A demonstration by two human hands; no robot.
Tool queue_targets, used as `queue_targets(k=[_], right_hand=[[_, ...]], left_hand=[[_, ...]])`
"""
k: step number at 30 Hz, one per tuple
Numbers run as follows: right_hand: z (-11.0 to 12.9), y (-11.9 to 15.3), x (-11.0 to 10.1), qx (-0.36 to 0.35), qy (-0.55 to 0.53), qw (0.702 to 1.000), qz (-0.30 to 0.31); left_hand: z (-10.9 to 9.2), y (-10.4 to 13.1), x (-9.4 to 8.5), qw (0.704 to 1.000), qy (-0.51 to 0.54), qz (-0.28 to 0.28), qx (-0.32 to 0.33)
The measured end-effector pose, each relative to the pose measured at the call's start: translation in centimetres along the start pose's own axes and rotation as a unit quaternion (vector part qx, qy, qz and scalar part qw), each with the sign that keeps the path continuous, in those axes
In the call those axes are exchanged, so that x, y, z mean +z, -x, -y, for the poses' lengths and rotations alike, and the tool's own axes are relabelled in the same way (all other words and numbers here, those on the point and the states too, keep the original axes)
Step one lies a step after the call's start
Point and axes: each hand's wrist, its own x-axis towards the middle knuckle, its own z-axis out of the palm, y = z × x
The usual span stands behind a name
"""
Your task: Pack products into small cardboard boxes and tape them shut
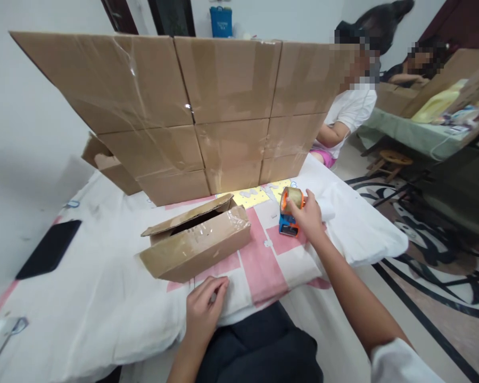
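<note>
My right hand [308, 218] grips a tape dispenser [289, 223], blue and orange with a roll of brown tape, on the quilt to the right. In front of me, a small cardboard box [201, 242] lies at a slant, its top flap partly lifted over a dark gap. My left hand [205, 303] rests by the quilt's near edge, just below the box and apart from it. Its fingers are loosely curled in, and nothing shows in them.
Stacked cardboard boxes [231, 117] form a wall behind the small box. An opened carton [117, 173] stands behind at left. A black flat object [50, 250] lies on the white quilt [115, 266]. A person in a white shirt [353, 109] sits beyond the stack; another is farther right.
</note>
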Motion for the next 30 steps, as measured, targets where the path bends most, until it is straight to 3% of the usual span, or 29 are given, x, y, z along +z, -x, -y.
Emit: queue_targets(k=[5, 17, 23, 30], right_hand=[[1.4, 0.0, -0.1, -0.015, 0.073, 0.997, 0.027], [-2.6, -1.7, -0.8, 0.004, -0.128, 0.99, 0.066], [-1.7, -1.4, -2.2, -0.009, -0.222, 0.974, 0.037], [-1.5, -1.1, -2.3, -0.059, -0.181, 0.98, 0.053]], left_hand=[[0.0, 0.0, -0.3, 1.0, 0.008, 0.005, -0.002], [0.4, -0.1, -0.5, 0.998, 0.052, 0.005, -0.027], [0.5, -0.1, -0.6, 0.998, 0.061, 0.008, -0.024], [0.6, -0.4, -0.5, 0.997, 0.064, 0.013, -0.031]])
